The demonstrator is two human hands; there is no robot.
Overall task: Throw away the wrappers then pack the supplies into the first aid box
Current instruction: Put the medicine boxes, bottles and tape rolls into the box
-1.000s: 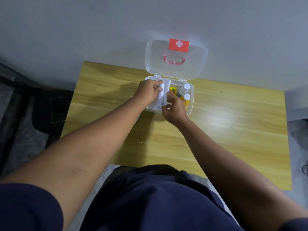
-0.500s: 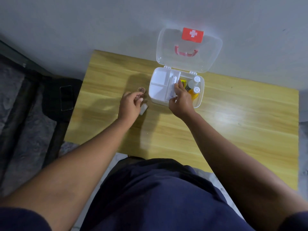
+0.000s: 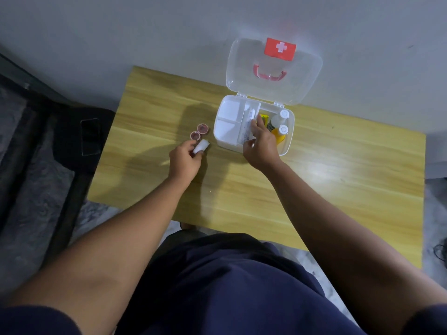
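The white first aid box point(image 3: 225, 139) stands open on the wooden table point(image 3: 314, 189), its clear lid point(image 3: 273, 88) with a red cross leaning on the wall. Inside lie a white packet point(image 3: 249, 119), a yellow item point(image 3: 264, 117) and two white-capped bottles point(image 3: 280, 122). My right hand point(image 3: 260, 146) reaches into the box and its fingers pinch the white packet. My left hand point(image 3: 185, 158) grips a small white roll point(image 3: 201, 146) on the table left of the box. Two small round pink tape rolls point(image 3: 198, 132) lie just beyond it.
A dark bag or mat with a phone-like object point(image 3: 90, 136) lies on the floor left of the table. The grey wall runs behind the table. My dark-clothed lap fills the bottom of the view.
My left hand left the box, moved left over the table and took hold of the white roll. My right hand stayed in the box on the packet.
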